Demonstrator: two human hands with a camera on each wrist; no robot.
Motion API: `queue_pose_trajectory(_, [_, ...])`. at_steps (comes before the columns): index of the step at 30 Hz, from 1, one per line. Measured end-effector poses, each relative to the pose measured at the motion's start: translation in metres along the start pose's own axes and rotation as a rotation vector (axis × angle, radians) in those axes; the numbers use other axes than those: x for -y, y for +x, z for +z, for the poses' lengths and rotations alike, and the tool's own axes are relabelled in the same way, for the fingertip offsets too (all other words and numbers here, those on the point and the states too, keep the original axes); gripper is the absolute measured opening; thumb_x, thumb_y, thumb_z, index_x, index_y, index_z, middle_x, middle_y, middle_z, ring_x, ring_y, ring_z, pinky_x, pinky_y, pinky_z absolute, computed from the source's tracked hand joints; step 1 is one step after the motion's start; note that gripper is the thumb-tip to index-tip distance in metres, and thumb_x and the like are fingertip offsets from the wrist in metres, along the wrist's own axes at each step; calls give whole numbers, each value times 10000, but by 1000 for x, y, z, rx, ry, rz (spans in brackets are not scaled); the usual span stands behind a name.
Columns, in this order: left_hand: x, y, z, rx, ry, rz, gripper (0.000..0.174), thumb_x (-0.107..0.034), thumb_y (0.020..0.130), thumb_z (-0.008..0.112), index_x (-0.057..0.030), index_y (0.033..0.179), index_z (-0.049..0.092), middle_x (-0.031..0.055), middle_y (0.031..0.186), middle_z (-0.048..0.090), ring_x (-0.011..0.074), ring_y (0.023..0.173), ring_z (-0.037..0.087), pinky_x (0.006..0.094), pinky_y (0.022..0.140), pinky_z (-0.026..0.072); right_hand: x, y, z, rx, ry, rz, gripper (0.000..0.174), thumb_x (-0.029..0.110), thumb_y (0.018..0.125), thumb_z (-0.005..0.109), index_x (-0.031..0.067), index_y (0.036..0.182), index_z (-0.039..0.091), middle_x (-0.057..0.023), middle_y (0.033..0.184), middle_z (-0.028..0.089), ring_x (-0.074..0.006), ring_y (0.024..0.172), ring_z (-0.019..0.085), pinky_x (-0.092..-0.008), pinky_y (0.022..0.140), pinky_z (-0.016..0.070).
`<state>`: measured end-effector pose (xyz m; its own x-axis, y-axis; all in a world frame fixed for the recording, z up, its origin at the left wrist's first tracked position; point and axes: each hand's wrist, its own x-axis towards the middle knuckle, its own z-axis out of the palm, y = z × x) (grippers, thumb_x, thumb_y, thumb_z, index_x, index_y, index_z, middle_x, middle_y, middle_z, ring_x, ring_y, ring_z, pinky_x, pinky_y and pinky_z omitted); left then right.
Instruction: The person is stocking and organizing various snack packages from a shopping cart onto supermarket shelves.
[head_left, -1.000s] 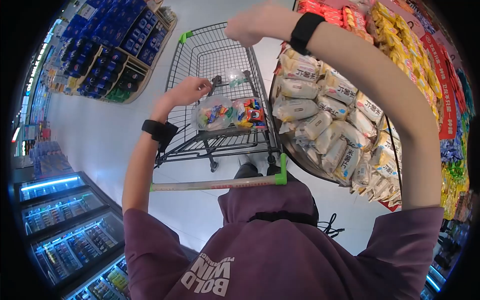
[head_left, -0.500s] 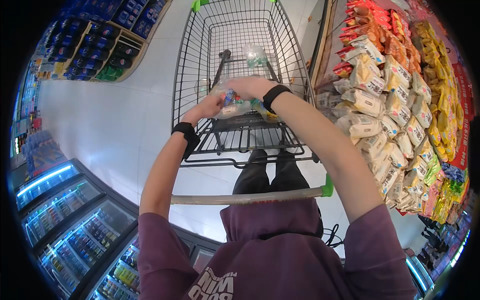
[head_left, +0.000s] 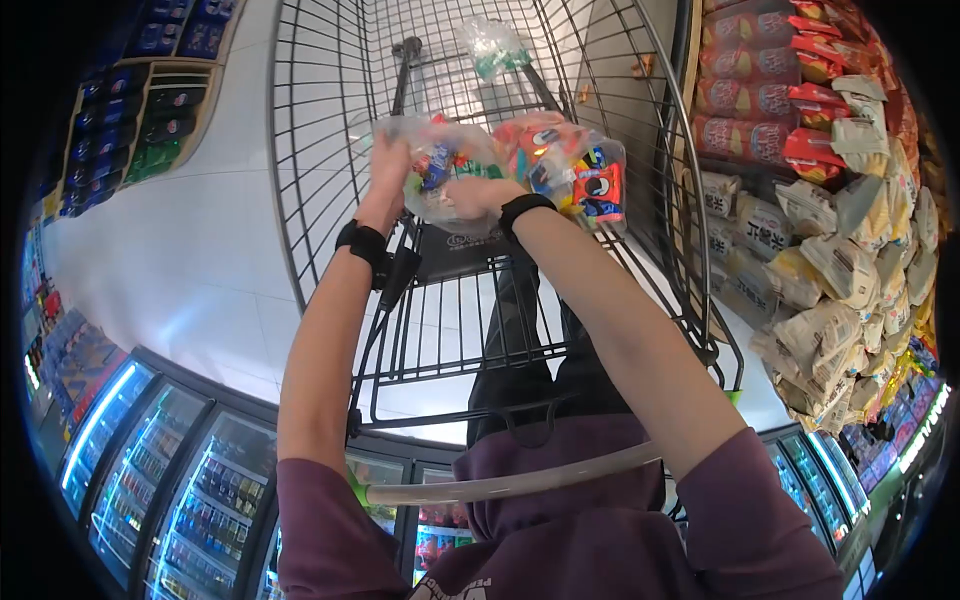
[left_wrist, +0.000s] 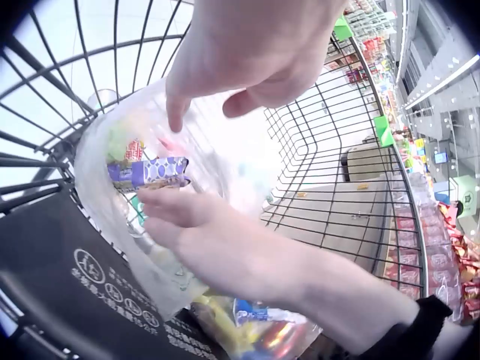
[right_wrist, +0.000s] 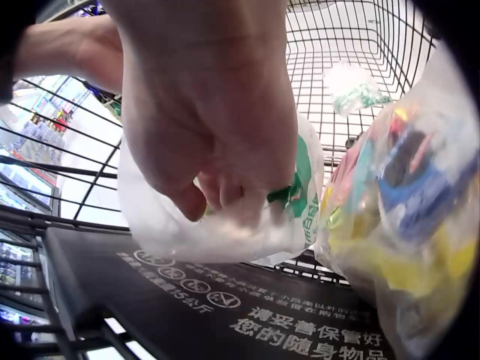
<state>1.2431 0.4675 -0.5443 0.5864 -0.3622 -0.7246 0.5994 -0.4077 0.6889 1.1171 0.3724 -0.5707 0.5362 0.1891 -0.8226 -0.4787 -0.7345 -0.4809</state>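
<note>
A clear plastic bag (head_left: 440, 208) of small wrapped snacks lies in the shopping cart's near end, its mouth spread wide. My left hand (head_left: 390, 168) is at the bag's left edge; in the left wrist view its finger and thumb stand apart over the opening. My right hand (head_left: 478, 198) reaches into the bag. Its fingertips are right at a purple-and-white packet (left_wrist: 154, 172) in the left wrist view. Loosely bent fingers (right_wrist: 225, 191) show in the right wrist view, partly hidden by the plastic. A second bag (head_left: 575, 165) of colourful snacks lies beside it.
The wire cart (head_left: 290, 150) surrounds both bags, with its pale push handle (head_left: 520, 486) at my waist. A third clear bag (head_left: 492, 50) lies farther in. Packaged snacks (head_left: 830, 250) are piled on the right; stacked drinks (head_left: 100, 125) and glass-door coolers (head_left: 215, 500) stand left.
Both hands have come down into the cart, the right from raised above it, and are now at the snack bag. The bag's mouth is spread wider, and the cart appears closer.
</note>
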Motion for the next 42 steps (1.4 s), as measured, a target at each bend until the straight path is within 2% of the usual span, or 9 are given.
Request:
queue_pose_trajectory(4, [-10, 7, 2, -27, -1, -137, 463, -56, 897, 507, 9, 1350, 440, 149, 1299, 545, 232, 1231, 524, 374, 994, 444, -8, -11, 2, 12, 23, 83, 370, 189, 867, 563, 42, 1187, 676, -201, 1247, 645, -338, 1168, 623, -436, 956, 521])
queue_pose_trajectory(11, [20, 21, 13, 43, -44, -276, 314, -109, 884, 549, -34, 1189, 556, 61, 1034, 566, 179, 902, 537, 363, 882, 437, -9, 36, 18, -231, -72, 94, 248, 162, 867, 578, 56, 1049, 709, -176, 1116, 680, -330, 1125, 632, -453, 914, 538])
queue_pose_trajectory(15, [26, 19, 21, -19, -38, -402, 246, -124, 875, 550, -45, 1108, 563, 79, 1024, 563, 189, 884, 532, 367, 870, 432, -19, 65, 32, -112, 27, 138, 591, 355, 747, 730, -7, 1201, 621, -241, 1199, 640, -387, 1174, 596, -478, 979, 497])
queue_pose_trajectory(19, [23, 14, 30, -76, -155, -440, 248, -133, 854, 550, -46, 1087, 554, 106, 1027, 560, 221, 883, 543, 374, 861, 446, -31, 89, 57, -238, -159, 131, 556, 355, 721, 734, -6, 1137, 661, -218, 1161, 667, -372, 1158, 608, -467, 964, 504])
queue_pose_trajectory(26, [80, 50, 16, -138, -195, -435, 270, -96, 829, 569, 31, 1065, 602, 123, 982, 628, 239, 806, 622, 410, 672, 494, -5, 39, -3, -12, 45, 141, 508, 396, 769, 639, 5, 1084, 718, -212, 1143, 687, -298, 1084, 665, -390, 925, 525])
queue_pose_trajectory(30, [47, 20, 22, -68, -35, -371, 276, -109, 858, 568, 12, 1098, 628, 110, 996, 652, 239, 881, 612, 386, 733, 486, 15, -5, -51, 33, 138, 218, 590, 470, 795, 593, 20, 1162, 698, -210, 1190, 673, -306, 1095, 657, -393, 918, 522])
queue_pose_trajectory(33, [2, -15, 33, 125, 106, -332, 274, -182, 890, 589, -50, 1111, 683, 72, 1035, 701, 222, 1029, 597, 366, 842, 467, 17, -42, -69, 1, 335, 196, 512, 479, 814, 589, 34, 1044, 697, -145, 972, 695, -223, 836, 670, -365, 710, 540])
queue_pose_trajectory(35, [-17, -41, 42, 173, 88, -282, 300, -180, 897, 590, 7, 1113, 681, 109, 1010, 699, 201, 932, 632, 326, 789, 477, 16, -69, -79, 4, 503, 133, 455, 483, 835, 583, 57, 980, 647, -89, 808, 633, -156, 636, 588, -310, 564, 496])
queue_pose_trajectory(42, [-112, -151, 56, 375, 284, -75, 506, -465, 1000, 475, -23, 1175, 646, 32, 1077, 659, 122, 975, 578, 278, 861, 434, 39, -184, -124, 46, 462, 155, 357, 420, 892, 451, 95, 797, 563, -11, 638, 522, -141, 526, 496, -300, 524, 459])
